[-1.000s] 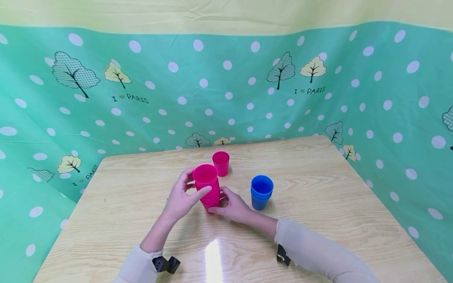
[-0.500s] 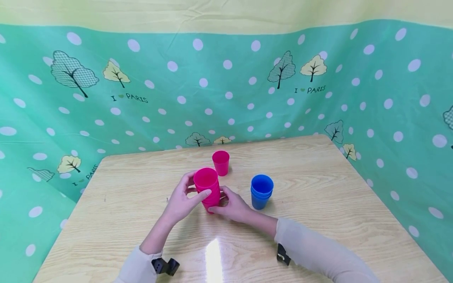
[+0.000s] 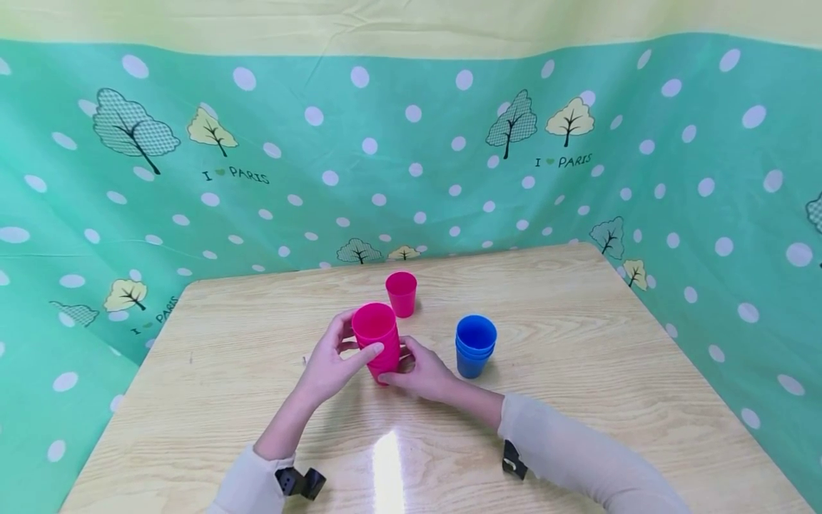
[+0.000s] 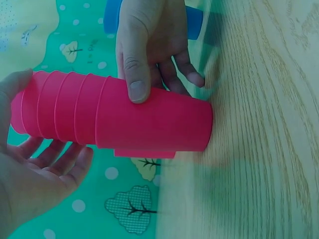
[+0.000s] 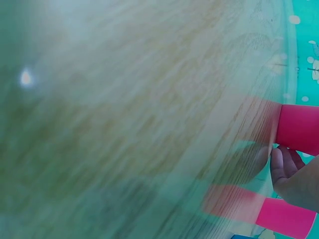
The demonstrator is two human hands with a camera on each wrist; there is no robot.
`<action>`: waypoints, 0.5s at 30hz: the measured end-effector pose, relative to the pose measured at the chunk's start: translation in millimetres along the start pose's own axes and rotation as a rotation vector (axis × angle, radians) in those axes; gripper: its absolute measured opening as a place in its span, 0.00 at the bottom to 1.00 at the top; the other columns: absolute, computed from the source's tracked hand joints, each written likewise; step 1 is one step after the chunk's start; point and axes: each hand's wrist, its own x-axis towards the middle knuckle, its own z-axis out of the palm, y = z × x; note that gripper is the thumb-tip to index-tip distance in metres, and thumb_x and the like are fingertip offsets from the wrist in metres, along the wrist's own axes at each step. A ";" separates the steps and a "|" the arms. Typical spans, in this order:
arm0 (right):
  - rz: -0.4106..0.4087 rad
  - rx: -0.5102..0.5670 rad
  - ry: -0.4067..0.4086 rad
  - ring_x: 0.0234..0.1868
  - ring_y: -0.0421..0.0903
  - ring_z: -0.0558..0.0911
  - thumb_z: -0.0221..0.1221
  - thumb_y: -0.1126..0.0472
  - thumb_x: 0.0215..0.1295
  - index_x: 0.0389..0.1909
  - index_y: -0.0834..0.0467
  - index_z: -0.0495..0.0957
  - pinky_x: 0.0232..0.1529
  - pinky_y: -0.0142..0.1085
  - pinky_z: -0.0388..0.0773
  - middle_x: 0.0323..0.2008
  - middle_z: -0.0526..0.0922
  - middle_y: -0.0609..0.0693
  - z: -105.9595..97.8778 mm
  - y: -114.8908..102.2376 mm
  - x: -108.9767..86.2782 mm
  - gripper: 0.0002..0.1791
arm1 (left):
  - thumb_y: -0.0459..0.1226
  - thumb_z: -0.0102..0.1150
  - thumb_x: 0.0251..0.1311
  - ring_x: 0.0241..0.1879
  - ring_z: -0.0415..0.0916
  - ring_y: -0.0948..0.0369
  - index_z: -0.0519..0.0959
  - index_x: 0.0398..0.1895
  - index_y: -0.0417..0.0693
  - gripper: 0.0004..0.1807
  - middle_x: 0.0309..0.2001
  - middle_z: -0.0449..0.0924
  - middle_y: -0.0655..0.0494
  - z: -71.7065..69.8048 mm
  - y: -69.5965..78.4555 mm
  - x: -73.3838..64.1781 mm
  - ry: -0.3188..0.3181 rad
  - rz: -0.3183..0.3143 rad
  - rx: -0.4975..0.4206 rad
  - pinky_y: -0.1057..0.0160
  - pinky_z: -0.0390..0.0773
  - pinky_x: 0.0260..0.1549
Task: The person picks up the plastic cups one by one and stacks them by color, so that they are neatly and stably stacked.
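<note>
A tall stack of nested pink cups (image 3: 375, 323) stands upright near the middle of the table. My left hand (image 3: 329, 364) grips its upper part, thumb on the near side and fingers behind. Low on the same stack, my right hand (image 3: 425, 373) holds the bottom cup between thumb and fingers. The left wrist view shows several closely spaced rims along the stack (image 4: 154, 119), with the right hand (image 4: 154, 45) around its lower part. In the right wrist view only the lower pink cup (image 5: 301, 128) shows, beside my right fingers.
A single pink cup (image 3: 402, 295) stands upright just behind the stack. To the right is a short stack of blue cups (image 3: 474, 348). A polka-dot cloth (image 3: 411, 164) hangs along the far edge of the wooden table (image 3: 578, 343).
The top of the pink stack and my left hand's thumb have sunk slightly since a second ago. My right hand keeps its place, and the other cups have not moved.
</note>
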 end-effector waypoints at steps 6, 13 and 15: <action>-0.003 0.001 0.002 0.45 0.43 0.78 0.68 0.52 0.52 0.59 0.50 0.67 0.44 0.32 0.78 0.48 0.79 0.47 -0.1 0.0 0.0 0.33 | 0.42 0.66 0.53 0.56 0.70 0.52 0.62 0.64 0.50 0.35 0.57 0.72 0.51 -0.1 1.1 0.2 -0.002 -0.011 0.003 0.47 0.72 0.54; -0.008 0.016 0.000 0.45 0.44 0.79 0.68 0.52 0.52 0.58 0.50 0.67 0.44 0.32 0.78 0.47 0.79 0.48 0.1 1.6 0.3 0.32 | 0.41 0.67 0.52 0.55 0.70 0.53 0.62 0.64 0.50 0.36 0.56 0.72 0.51 -4.6 1.0 0.6 -0.019 0.004 0.008 0.52 0.74 0.52; -0.009 0.017 0.000 0.45 0.44 0.79 0.68 0.51 0.52 0.58 0.50 0.67 0.44 0.32 0.78 0.46 0.79 0.48 0.3 2.1 0.1 0.32 | 0.40 0.66 0.53 0.55 0.70 0.52 0.61 0.65 0.50 0.37 0.57 0.72 0.50 -7.3 0.6 1.0 -0.033 0.017 0.003 0.55 0.75 0.51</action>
